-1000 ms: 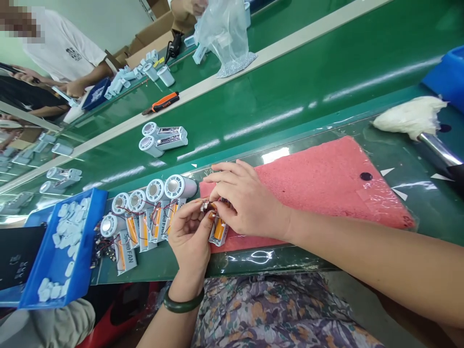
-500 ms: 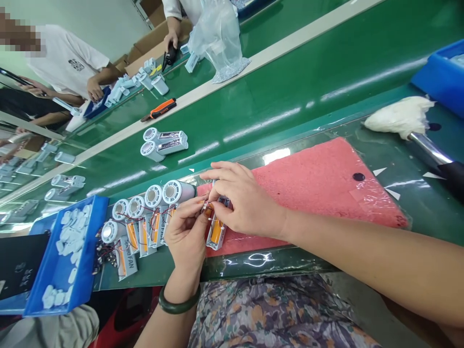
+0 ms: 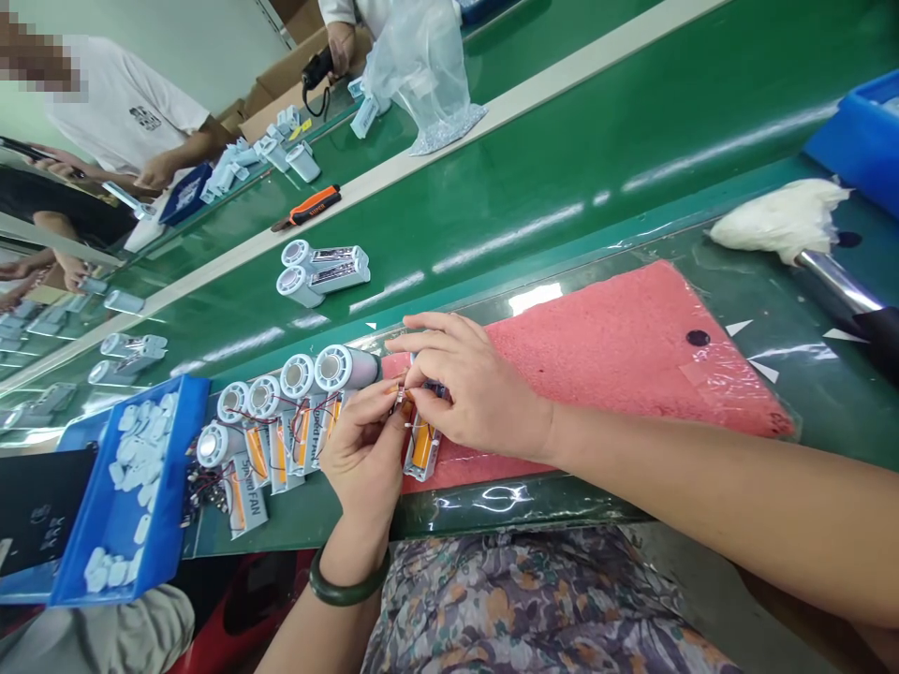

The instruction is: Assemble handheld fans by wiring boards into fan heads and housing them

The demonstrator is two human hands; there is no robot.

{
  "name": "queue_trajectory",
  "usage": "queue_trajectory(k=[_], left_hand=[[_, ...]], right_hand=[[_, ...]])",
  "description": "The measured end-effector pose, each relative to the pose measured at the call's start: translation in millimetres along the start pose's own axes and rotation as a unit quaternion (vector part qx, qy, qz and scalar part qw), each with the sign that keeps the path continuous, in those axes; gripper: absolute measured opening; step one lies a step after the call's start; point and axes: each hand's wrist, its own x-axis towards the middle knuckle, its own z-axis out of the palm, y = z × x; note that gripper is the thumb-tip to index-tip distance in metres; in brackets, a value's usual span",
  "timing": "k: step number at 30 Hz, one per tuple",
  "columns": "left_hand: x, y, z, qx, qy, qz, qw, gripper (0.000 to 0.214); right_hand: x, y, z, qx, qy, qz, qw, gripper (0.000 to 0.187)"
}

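Along the green assembly belt (image 3: 534, 225), a blue bin (image 3: 175, 487) of white plastic parts (image 3: 130, 449) is placed at the far left. Five fan bodies (image 3: 295, 376) are lined up next to it, with red wires run across their packs; the white parts appear unfitted. Further right, a small wired piece (image 3: 402, 398) is pinched by the fingertips of the left hand (image 3: 363, 459) and right hand (image 3: 478, 384), just above an orange-celled battery pack (image 3: 421, 449) on a pink foam pad (image 3: 596, 365).

Dark green bangle (image 3: 349, 589); floral purple-and-orange garment (image 3: 520, 608)
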Motion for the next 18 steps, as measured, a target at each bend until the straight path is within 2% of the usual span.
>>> queue_trajectory(k=[6,10,12,14,16,18], left_hand=[[-1,0,0.1,0.000,-0.014,0.010,1.000,0.019],[-1,1,-1.2,0.009,-0.003,-0.018,1.000,0.015],[1,4,-2.6,0.000,0.009,-0.070,0.997,0.021],[4,9,-5.3,-0.025,0.007,-0.151,0.988,0.032],[7,15,-9.7,-0.059,-0.015,-0.226,0.972,0.042],[7,19,-15.5,-0.081,-0.038,-0.266,0.960,0.045]], right_hand=[[0,1,2,-0.004,0.012,-0.019,1.000,0.015],[4,2,-3,-0.003,-0.019,-0.003,1.000,0.014],[8,5,-8,0.005,-0.041,0.011,0.999,0.016],[12,9,-15,0.017,-0.044,0.018,0.999,0.021],[16,14,-21,0.026,-0.036,0.017,0.999,0.026],[19,19,-27,0.033,-0.032,0.008,0.999,0.029]])
